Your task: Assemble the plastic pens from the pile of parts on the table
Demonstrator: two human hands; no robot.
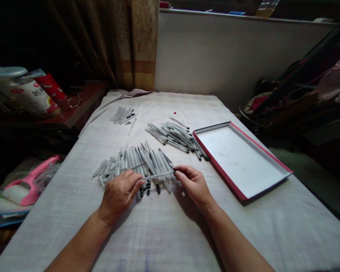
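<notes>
Stretched between my two hands is a pen [158, 175] with a clear whitish barrel, held level above a heap of loose pen parts [130, 158]. My left hand [121, 190] pinches one end between thumb and fingers. At the other end, which looks dark, the fingertips of my right hand [193, 183] are closed. Under and behind the pen lie barrels, caps, thin refills and several black end pieces. Farther off is a pile of pens [172, 136] with dark ends. A smaller group of clear caps [121, 115] lies at the far left.
A shallow box lid [235, 158] with red sides and a white inside lies at the right. A tiny red piece [175, 113] sits near the back of the cloth-covered table [153, 241]. Jars [31, 92] stand on a side table; a pink-handled tool [31, 181] lies at left.
</notes>
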